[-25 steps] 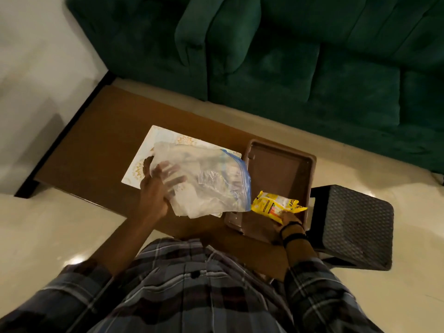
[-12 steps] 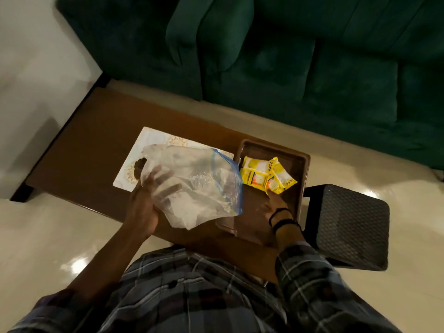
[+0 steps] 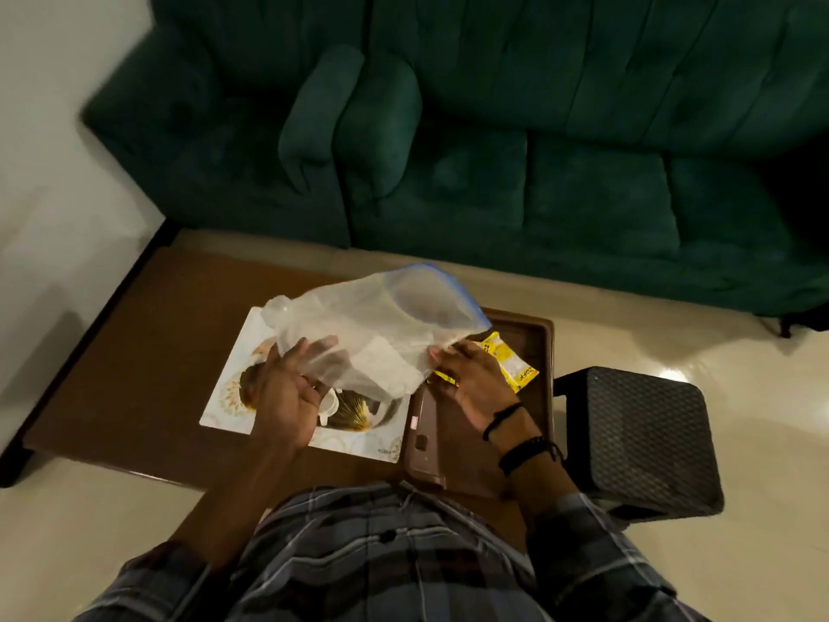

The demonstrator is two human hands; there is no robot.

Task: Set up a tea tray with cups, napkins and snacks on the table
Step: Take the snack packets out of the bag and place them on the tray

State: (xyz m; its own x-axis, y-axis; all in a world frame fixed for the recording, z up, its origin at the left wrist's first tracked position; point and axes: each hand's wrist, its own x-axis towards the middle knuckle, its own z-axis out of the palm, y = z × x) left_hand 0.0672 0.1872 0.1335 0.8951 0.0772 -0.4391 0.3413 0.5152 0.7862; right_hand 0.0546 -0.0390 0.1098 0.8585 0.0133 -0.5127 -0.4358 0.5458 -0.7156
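A clear zip bag (image 3: pixel 377 325) with a blue seal hangs above the table, its mouth turned up and to the right. My left hand (image 3: pixel 287 388) holds its lower left part, with the thumb and fingers pressed into the plastic. My right hand (image 3: pixel 471 379) pinches the bag's right edge. A yellow snack packet (image 3: pixel 511 363) lies in the brown tray (image 3: pixel 534 334), partly hidden behind my right hand. A small white item (image 3: pixel 329 404) shows under my left hand; I cannot tell what it is.
A white and gold placemat (image 3: pixel 233 397) lies on the brown table (image 3: pixel 148 352), left of the tray. A dark woven stool (image 3: pixel 641 442) stands at the right. A green sofa (image 3: pixel 493 150) runs along the far side.
My right hand has let go of the yellow packet, which now lies in the tray, and has come over to take the bag's right edge. The bag has been raised and turned mouth-up.
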